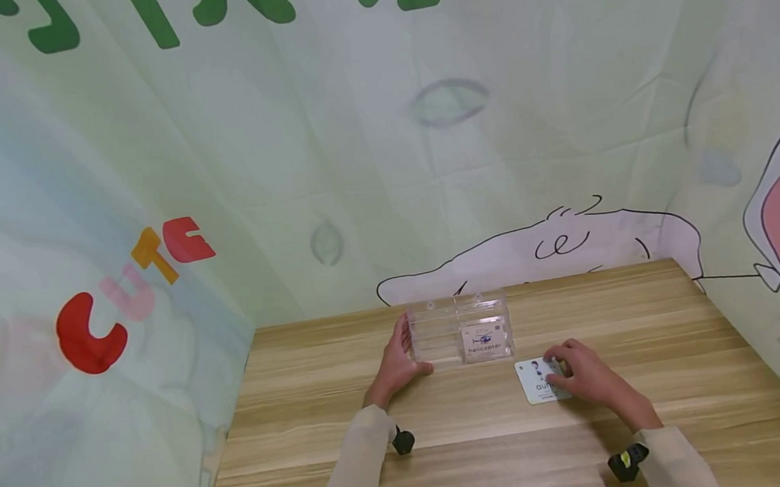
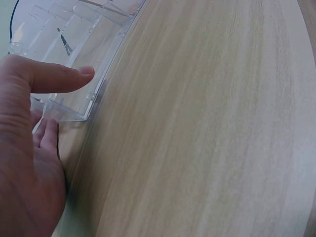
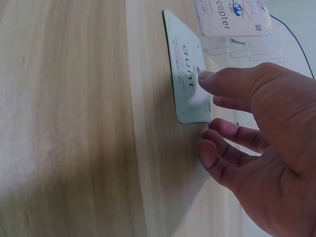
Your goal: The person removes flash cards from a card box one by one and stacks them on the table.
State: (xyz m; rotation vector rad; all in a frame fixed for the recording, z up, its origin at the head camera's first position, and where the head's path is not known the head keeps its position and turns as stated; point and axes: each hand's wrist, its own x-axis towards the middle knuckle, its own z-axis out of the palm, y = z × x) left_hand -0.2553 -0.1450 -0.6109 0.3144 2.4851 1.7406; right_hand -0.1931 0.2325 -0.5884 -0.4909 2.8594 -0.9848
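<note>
A clear plastic card holder [image 1: 436,347] with stepped compartments stands toward the back of the wooden table. My left hand [image 1: 399,361] grips its left end, with the thumb [image 2: 64,78] across the front and the other fingers at the side and behind. In the holder's right half sits a card reading "helicopter" [image 1: 485,341]. A white card reading "aunt" [image 1: 537,385] lies in front and to the right of the holder. My right hand [image 1: 582,372] pinches its right side, thumb on the printed face; the remaining fingers [image 3: 219,160] are loosely bent beside it.
The wood-grain table [image 1: 476,458] meets a printed fabric backdrop [image 1: 370,161] behind and at both sides. The holder stands close to the table's back edge. A dark wrist device [image 1: 402,440] is on the left wrist, another [image 1: 627,463] on the right.
</note>
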